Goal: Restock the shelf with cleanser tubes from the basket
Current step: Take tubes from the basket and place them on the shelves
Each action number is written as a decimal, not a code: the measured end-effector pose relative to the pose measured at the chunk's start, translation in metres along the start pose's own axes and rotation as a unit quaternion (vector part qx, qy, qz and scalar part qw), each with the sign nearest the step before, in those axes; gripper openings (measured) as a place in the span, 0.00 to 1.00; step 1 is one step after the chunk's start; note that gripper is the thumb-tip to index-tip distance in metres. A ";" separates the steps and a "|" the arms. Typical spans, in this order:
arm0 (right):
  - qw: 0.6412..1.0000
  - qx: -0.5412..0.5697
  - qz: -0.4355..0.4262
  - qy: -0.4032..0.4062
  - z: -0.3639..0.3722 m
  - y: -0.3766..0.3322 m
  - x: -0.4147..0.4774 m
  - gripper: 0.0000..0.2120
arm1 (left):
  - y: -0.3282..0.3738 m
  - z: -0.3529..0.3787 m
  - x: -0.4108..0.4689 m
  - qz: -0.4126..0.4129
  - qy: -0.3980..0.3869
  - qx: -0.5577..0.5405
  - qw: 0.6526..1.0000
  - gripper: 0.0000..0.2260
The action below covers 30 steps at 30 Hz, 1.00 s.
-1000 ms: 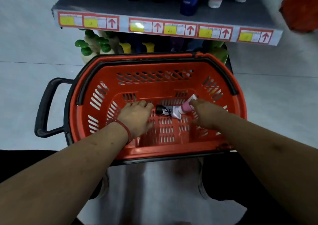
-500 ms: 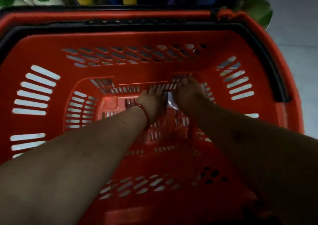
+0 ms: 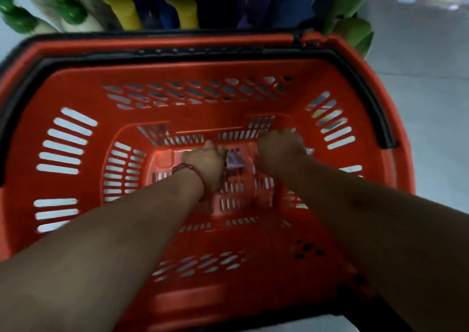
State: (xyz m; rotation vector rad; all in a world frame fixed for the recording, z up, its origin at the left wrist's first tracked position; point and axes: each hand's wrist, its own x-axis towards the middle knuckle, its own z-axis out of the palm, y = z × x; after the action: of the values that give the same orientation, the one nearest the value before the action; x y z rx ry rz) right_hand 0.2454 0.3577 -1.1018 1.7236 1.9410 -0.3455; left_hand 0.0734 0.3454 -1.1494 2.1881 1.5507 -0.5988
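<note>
We are holding both hands down on the basket point(image 3: 76, 85) floor. Our left hand point(image 3: 203, 165) is gripping a cleanser tube point(image 3: 234, 160), its crimped end lying rightward toward our right hand point(image 3: 280, 150), whose curled fingers point(image 3: 284, 137) are hiding whatever they hold.

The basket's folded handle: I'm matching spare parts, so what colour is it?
The handle is black against the orange-red basket. The head view shows it best.
</note>
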 end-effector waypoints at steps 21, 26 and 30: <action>0.529 0.848 -0.006 0.013 -0.244 0.009 -0.219 0.16 | -0.057 -0.240 -0.253 0.036 0.165 -0.721 0.672 0.07; 0.423 0.905 -0.056 0.005 -0.250 -0.009 -0.217 0.16 | -0.063 -0.253 -0.253 0.045 0.157 -0.768 0.619 0.09; 0.452 0.889 -0.057 0.042 -0.247 -0.017 -0.208 0.16 | -0.059 -0.262 -0.246 0.069 0.167 -0.782 0.597 0.11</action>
State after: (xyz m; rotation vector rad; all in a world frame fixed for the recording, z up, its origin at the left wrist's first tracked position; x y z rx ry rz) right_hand 0.1893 0.3055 -0.7870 2.2910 1.2249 -3.2443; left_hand -0.0252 0.3135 -0.7998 0.8797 1.0831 1.0206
